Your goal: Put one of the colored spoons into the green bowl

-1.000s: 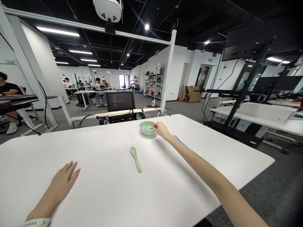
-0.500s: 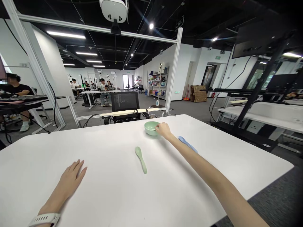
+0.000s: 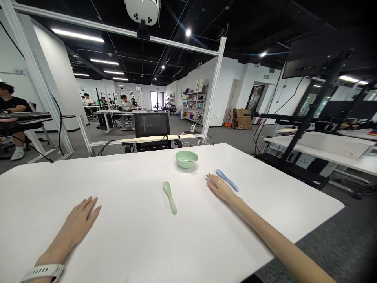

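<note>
On the white table [image 3: 132, 236] my left hand [image 3: 77, 222] lies flat with its fingers spread, a pale watch band at the wrist. My right hand [image 3: 219, 186], its fingers stretched out and holding nothing, is at the table just left of a blue spoon [image 3: 227, 181]. A green bowl [image 3: 184, 161] stands upright beyond it, apart from the fingers. Inside the bowl rests a small pale utensil [image 3: 193, 161], perhaps a spoon; only part of it shows. Between my hands lies a light green spoon [image 3: 170, 197], bowl end pointing away from me.
A metal frame [image 3: 212, 86] rises behind the table's far edge, with a black mesh chair [image 3: 152, 125] beyond it. At the right stand a black stand [image 3: 306, 106] and another white desk [image 3: 321, 151]. Several people sit at desks in the background.
My right hand has left the bowl's rim, opened, and come back toward me beside the blue spoon. My left hand stays on the table. The camera view has turned slightly right.
</note>
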The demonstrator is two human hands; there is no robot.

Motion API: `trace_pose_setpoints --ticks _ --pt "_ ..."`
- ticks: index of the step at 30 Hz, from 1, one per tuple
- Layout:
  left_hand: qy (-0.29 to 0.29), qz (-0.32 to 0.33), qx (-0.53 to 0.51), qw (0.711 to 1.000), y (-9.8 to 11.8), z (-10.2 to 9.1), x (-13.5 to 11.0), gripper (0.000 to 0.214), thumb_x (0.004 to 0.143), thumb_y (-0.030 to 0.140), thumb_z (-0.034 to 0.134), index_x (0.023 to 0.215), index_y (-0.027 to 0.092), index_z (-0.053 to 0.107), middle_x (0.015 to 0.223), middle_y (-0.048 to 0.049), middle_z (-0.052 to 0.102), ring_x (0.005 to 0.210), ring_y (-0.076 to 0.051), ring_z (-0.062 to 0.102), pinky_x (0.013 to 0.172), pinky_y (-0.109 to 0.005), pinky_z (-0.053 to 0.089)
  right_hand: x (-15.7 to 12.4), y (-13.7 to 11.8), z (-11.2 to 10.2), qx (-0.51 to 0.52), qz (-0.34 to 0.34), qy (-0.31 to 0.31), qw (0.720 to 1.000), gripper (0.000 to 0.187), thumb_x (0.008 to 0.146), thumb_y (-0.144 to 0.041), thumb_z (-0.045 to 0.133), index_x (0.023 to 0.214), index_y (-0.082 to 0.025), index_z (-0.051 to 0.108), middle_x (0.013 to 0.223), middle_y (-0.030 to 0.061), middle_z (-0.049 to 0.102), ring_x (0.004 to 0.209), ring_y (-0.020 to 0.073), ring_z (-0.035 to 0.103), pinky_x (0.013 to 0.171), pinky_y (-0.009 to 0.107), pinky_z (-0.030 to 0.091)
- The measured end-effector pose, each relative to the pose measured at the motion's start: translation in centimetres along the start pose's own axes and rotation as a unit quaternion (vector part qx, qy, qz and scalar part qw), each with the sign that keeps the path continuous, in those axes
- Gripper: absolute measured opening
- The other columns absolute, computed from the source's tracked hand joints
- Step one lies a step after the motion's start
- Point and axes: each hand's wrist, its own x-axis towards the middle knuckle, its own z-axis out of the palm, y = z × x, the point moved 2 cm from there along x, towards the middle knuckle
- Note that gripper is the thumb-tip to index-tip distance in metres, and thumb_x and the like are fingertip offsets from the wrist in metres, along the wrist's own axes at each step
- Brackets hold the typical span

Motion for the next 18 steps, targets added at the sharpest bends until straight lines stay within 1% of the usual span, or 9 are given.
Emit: trace_pose_setpoints --ticks 5,9,12,15,18 --pt "0.017 0.008 0.002 1.000 -0.4 0.3 0.2 0.084 0.091 0.061 0.029 0.146 0.008 0.062 0.159 -0.0190 0.060 0.153 -0.037 0.051 0.126 -0.053 0.043 -0.4 -0.4 0.2 0.032 -0.003 -0.014 0.999 0.043 0.105 -0.029 0.049 0.134 -0.014 0.076 0.149 0.0190 0.066 0.147 0.0334 0.055 0.121 0.050 0.046" --pt "0.004 0.003 0.005 1.000 -0.6 0.4 0.4 0.087 0.090 0.063 0.029 0.146 0.005 0.061 0.160 -0.0206 0.058 0.153 -0.038 0.050 0.127 -0.054 0.042 -0.7 -0.7 0.0 0.046 -0.002 -0.027 0.999 0.046 0.105 -0.031 0.047 0.136 -0.011 0.074 0.150 0.0202 0.065 0.149 0.0336 0.053 0.123 0.049 0.044" --pt "-0.006 0.003 0.007 1.000 -0.5 0.4 0.4 0.089 0.089 0.063 0.028 0.147 0.003 0.060 0.161 -0.0216 0.057 0.154 -0.038 0.048 0.128 -0.054 0.040 -0.7 -0.6 -0.1 0.041 0.000 -0.033 0.999 0.046 0.105 -0.032 0.046 0.136 -0.012 0.074 0.150 0.0197 0.065 0.149 0.0334 0.053 0.123 0.048 0.042" --pt "0.001 0.008 0.007 1.000 -0.6 0.5 0.4 0.088 0.090 0.062 0.028 0.147 0.003 0.060 0.160 -0.0218 0.057 0.153 -0.039 0.049 0.126 -0.055 0.041 0.6 -0.6 -0.6 0.026 0.004 -0.007 1.000 0.045 0.104 -0.030 0.048 0.138 -0.015 0.073 0.150 0.0181 0.065 0.145 0.0332 0.057 0.122 0.048 0.043" --pt "0.016 0.012 0.007 1.000 -0.8 0.6 0.4 0.084 0.090 0.061 0.030 0.146 0.006 0.062 0.158 -0.0207 0.060 0.151 -0.037 0.052 0.124 -0.054 0.045 3.7 -1.9 -1.7 0.008 0.005 0.038 0.999 0.044 0.103 -0.024 0.048 0.139 -0.018 0.072 0.141 0.0161 0.071 0.132 0.0298 0.065 0.115 0.045 0.048"
